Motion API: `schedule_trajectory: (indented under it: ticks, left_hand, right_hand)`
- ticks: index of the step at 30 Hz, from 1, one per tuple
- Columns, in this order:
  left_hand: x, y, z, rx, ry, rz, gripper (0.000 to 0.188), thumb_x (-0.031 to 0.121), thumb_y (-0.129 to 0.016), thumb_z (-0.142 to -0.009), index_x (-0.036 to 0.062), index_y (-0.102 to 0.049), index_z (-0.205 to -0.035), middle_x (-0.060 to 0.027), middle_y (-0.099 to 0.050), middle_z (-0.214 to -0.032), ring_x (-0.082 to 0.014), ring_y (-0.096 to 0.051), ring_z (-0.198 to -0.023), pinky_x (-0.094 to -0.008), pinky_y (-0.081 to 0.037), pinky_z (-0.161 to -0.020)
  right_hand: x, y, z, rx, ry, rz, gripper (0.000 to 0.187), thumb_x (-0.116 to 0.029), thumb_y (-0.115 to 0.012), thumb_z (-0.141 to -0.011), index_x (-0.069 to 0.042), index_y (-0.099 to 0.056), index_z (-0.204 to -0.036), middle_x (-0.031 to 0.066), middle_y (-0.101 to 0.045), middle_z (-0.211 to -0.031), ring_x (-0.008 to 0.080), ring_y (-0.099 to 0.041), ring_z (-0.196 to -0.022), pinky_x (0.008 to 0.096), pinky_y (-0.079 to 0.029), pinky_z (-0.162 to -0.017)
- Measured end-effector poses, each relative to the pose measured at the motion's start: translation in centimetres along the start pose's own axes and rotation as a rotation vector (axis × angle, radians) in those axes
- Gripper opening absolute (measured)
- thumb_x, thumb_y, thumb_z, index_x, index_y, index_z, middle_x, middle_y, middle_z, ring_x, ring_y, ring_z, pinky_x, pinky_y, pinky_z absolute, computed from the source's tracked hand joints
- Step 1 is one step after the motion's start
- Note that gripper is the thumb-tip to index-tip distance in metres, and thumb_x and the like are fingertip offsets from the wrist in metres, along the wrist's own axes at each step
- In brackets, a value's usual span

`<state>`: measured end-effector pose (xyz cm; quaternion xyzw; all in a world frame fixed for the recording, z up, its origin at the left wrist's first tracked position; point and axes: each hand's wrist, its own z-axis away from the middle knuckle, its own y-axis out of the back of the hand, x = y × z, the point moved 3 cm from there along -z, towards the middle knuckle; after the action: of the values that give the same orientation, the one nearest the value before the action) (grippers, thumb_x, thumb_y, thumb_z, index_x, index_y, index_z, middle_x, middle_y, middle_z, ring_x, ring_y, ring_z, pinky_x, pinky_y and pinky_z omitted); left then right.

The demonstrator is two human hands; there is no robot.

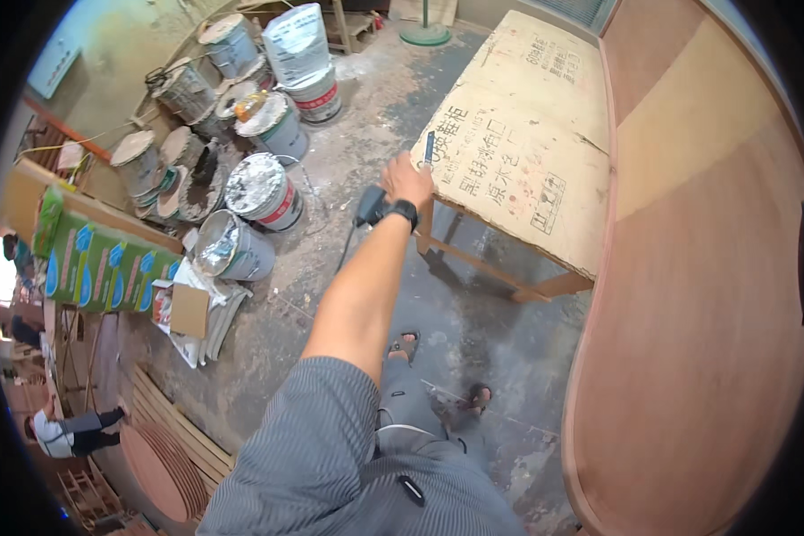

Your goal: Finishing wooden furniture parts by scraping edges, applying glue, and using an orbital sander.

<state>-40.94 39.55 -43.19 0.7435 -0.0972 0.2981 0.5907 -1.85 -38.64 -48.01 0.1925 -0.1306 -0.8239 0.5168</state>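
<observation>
Best steady the left hand [408, 180], whose fingers' grip I cannot tell, beside the slim blue-black tool [430, 146] at the tan cardboard-topped worktop [554, 112].

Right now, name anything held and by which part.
Cannot be told: the left hand hides any grip on the dark tool or blue piece beside it.

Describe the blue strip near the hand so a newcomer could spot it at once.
Start with the tan tabletop, upper right of centre. By its near left corner is the hand wearing a black watch. The slim blue strip at that hand's upper right stands out as the only blue thing against the tan.
</observation>
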Motion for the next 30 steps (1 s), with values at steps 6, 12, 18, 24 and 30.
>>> schedule_trajectory:
  ticks: [6, 12, 18, 24, 30]
  left_hand:
    - [1.0, -2.5, -8.1, -0.369, 0.131, -0.05, 0.075, 0.06, -0.069, -0.074, 0.0072, -0.061, -0.126, -0.0169, -0.061, -0.126, -0.0335, -0.055, -0.12, -0.0445, -0.04, -0.103]
    - [-1.7, -4.6, -11.6, -0.476, 0.133, 0.148, 0.043, 0.038, -0.07, -0.077, 0.0051, -0.072, -0.105, -0.0136, -0.072, -0.1, -0.0249, -0.069, -0.092, -0.0343, -0.053, -0.081]
    - [-4.7, -4.8, -13.8, -0.369, 0.244, 0.579, 0.025, 0.024, -0.073, -0.078, 0.0037, -0.074, -0.092, -0.0077, -0.071, -0.083, -0.0176, -0.066, -0.074, -0.0329, -0.05, -0.07]
    - [3.6, 5.5, 1.5, -0.284, -0.915, 0.423, 0.007, 0.015, -0.073, -0.077, 0.0086, -0.073, -0.079, -0.0105, -0.066, -0.07, -0.0282, -0.062, -0.069, -0.0376, -0.048, -0.065]
    - [6.6, 9.6, 24.9, -0.921, -1.482, 0.536, 0.019, 0.017, -0.071, -0.071, 0.0195, -0.073, -0.089, 0.002, -0.062, -0.098, -0.0216, -0.055, -0.104, -0.043, -0.038, -0.094]
  right_hand:
    - [-1.6, -9.0, 13.2, 0.007, -0.109, 0.013, 0.047, -0.031, -0.069, -0.089, -0.008, -0.05, -0.126, 0.0109, -0.065, -0.103, 0.0288, -0.062, -0.086, 0.0365, -0.051, -0.075]
    - [-6.7, -14.4, 16.2, -0.023, -0.035, 0.014, 0.057, -0.036, -0.07, -0.089, -0.01, -0.048, -0.134, 0.0119, -0.065, -0.111, 0.0341, -0.062, -0.096, 0.0388, -0.051, -0.085]
    - [-11.6, -18.0, 14.3, 0.009, 0.084, -0.112, 0.034, -0.023, -0.068, -0.089, -0.003, -0.053, -0.113, 0.0106, -0.065, -0.092, 0.0197, -0.065, -0.07, 0.0328, -0.053, -0.058]
    - [-19.0, -21.7, 16.2, -0.145, 0.372, -0.125, 0.03, -0.03, -0.061, -0.096, -0.002, -0.06, -0.104, 0.0048, -0.062, -0.079, 0.0129, -0.057, -0.06, 0.0274, -0.049, -0.052]
    - [-25.2, -22.9, 20.1, -0.549, 0.318, -0.556, 0.027, -0.027, -0.051, -0.101, -0.002, -0.059, -0.102, 0.0052, -0.062, -0.082, 0.0127, -0.056, -0.06, 0.0267, -0.046, -0.051]
